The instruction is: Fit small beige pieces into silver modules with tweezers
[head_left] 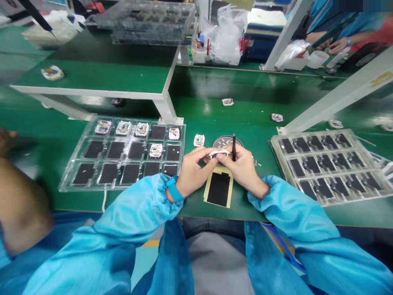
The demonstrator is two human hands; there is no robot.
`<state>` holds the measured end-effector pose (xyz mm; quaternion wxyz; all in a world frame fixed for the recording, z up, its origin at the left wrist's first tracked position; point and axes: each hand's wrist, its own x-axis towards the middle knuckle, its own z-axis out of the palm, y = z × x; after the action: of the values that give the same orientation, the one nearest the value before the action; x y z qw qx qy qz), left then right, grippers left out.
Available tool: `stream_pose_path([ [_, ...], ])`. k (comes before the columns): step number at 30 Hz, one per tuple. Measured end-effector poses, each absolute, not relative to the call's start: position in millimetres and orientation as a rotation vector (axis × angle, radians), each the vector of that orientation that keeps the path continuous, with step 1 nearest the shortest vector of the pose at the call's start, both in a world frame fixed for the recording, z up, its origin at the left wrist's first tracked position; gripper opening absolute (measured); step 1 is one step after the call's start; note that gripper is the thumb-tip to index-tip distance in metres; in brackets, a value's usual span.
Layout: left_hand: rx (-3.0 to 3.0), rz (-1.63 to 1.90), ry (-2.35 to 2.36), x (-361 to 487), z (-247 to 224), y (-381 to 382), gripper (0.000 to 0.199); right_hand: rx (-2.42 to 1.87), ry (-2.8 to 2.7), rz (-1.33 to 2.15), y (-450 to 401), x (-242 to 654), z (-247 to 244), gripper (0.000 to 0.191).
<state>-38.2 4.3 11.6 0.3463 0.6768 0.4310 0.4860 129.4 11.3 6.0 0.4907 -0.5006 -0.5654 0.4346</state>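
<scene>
A small white device housing is pinched between the fingertips of both hands at the centre of the head view. My left hand, with a blue band at the wrist, is closed on its left side. My right hand is closed on its right side, and a slim black tool, perhaps tweezers, stands upright out of that grip. Beneath the hands lies a yellow sheet with a black pad on it. Just behind them is a round dish of tiny parts. Another white housing rests beside the dish.
At left a clear compartment tray holds several housings. Stacked trays with black pads stand at right. A raised green shelf and slanted white posts frame the bench. A person's arm is at far left; another person's hands show at upper right.
</scene>
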Motion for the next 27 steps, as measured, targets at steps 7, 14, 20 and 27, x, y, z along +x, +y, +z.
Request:
stream_pose_path([
  [7, 1.636, 1.172, 1.128, -42, 4, 14, 0.022, -1.262, -1.522, 0.919, 17, 131, 2, 0.034],
  [14, 1.895, 1.206, 1.146, -43, 2, 13, 0.028, -1.006, -1.746, 0.486, 20, 150, 13, 0.004],
  [20, 1.929, 1.188, 1.156, -44, 2, 13, 0.029, -0.884, -1.928, 0.446, 21, 158, 9, 0.011],
  [27, 1.939, 1.146, 1.19, -44, 3, 12, 0.029, -0.889, -2.031, 0.391, 20, 158, 6, 0.01],
])
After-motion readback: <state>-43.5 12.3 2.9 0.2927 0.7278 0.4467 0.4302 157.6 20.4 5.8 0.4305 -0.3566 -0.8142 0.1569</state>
